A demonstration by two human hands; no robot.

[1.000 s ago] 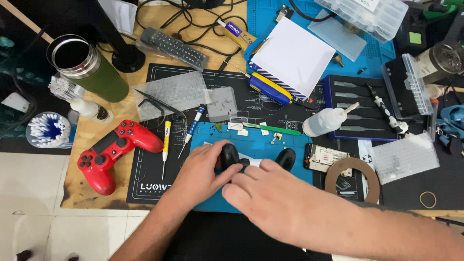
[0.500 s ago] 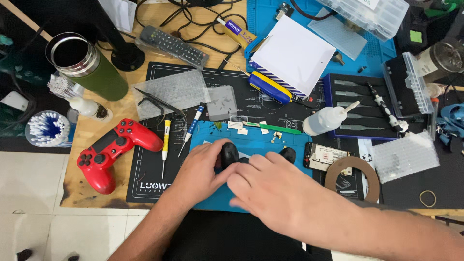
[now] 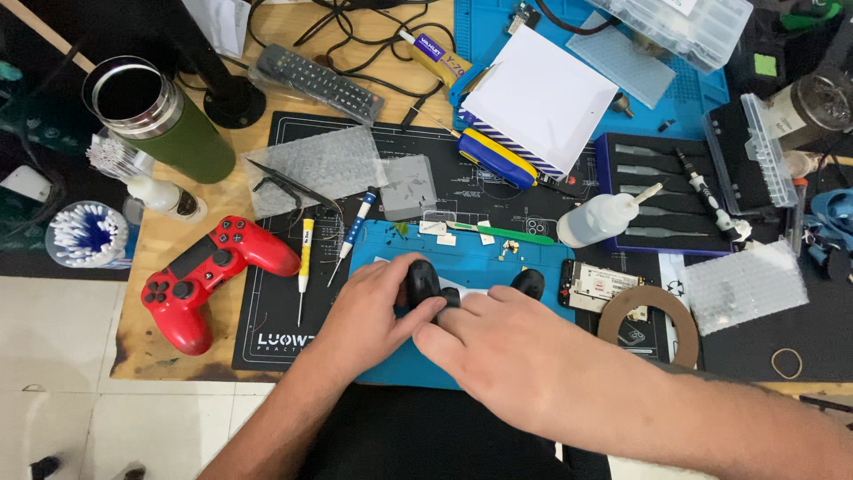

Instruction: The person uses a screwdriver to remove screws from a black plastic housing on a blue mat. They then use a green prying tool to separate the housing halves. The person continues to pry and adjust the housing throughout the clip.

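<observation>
1. Closest to the camera, both hands sit on a black controller (image 3: 425, 283) lying on the small blue mat (image 3: 498, 258) at the front edge of the worktop (image 3: 240, 191). The left hand (image 3: 369, 316) is curled round the controller's left grip, thumb and fingers wrapped on it. The right hand (image 3: 515, 351) lies flat over the middle with its fingers together, so most of the controller is hidden; only the two grip ends poke out.
2. Just left of that, on the black mat (image 3: 275, 333), there's a red controller (image 3: 209, 276) lying at an angle, plus a yellow screwdriver (image 3: 304, 258) and a blue-handled screwdriver (image 3: 354, 233) side by side.
3. To the right, a small circuit board (image 3: 600, 284) and a brown tape roll (image 3: 653, 324) sit touching.
4. Further back: white squeeze bottle (image 3: 604, 218), tweezers (image 3: 284, 182) on a clear plastic sheet, a black tool tray (image 3: 662, 191).
5. Far end: green tumbler (image 3: 160, 116), remote (image 3: 315, 82), white paper (image 3: 538, 102) on a big blue mat (image 3: 702, 98).
</observation>
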